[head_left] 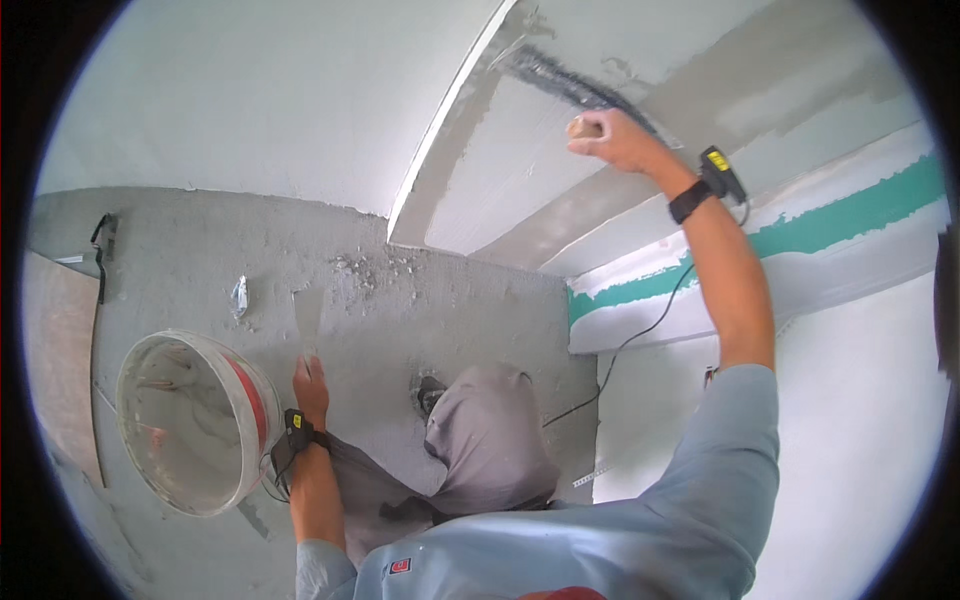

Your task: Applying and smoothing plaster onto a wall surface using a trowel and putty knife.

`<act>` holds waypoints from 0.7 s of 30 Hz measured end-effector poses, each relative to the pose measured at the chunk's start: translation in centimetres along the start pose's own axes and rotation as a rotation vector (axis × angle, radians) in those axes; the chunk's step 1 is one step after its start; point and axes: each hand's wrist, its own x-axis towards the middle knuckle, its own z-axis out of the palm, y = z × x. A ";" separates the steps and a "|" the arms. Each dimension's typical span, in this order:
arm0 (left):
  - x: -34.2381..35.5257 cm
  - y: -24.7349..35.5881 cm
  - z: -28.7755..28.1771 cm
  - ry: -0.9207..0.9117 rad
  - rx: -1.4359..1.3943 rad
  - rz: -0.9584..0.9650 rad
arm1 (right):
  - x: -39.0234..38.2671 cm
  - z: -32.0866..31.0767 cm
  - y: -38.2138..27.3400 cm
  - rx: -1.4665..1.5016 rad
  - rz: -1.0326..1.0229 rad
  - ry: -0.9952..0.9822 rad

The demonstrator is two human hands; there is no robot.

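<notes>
R hand [607,138]: clenched on trowel handle, spreading grey filler streak [570,80] along wall joint.
L hand [310,385]: grips putty knife [308,320] nr bucket [150,350].
Progress: approx. half; green band [850,215] uncoated.

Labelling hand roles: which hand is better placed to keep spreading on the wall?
Right. The right hand is raised at the grey streak on the wall; the left hand hangs low, holding a putty knife.

Rough grey floor and half-plastered walls.
A green band [850,215] runs along the right wall, a black cable [640,330] trails down it, a crumpled wrapper [239,297] lies on the floor [180,260], a black strap [100,250] at left.
</notes>
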 end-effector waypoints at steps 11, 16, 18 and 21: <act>-1.3 -0.7 -1.4 -0.044 0.008 -0.085 | -4.0 -15.5 -10.7 -0.349 -0.031 0.598; -2.1 1.6 -3.3 -0.014 -0.062 -0.119 | -3.5 1.9 -4.9 -0.055 -0.192 0.626; -1.8 0.9 -2.9 -0.038 -0.145 -0.147 | -4.6 13.2 -1.2 -1.014 -0.089 0.078; -3.8 1.3 -2.9 0.071 0.383 0.409 | -4.8 30.3 3.2 -0.201 0.015 0.220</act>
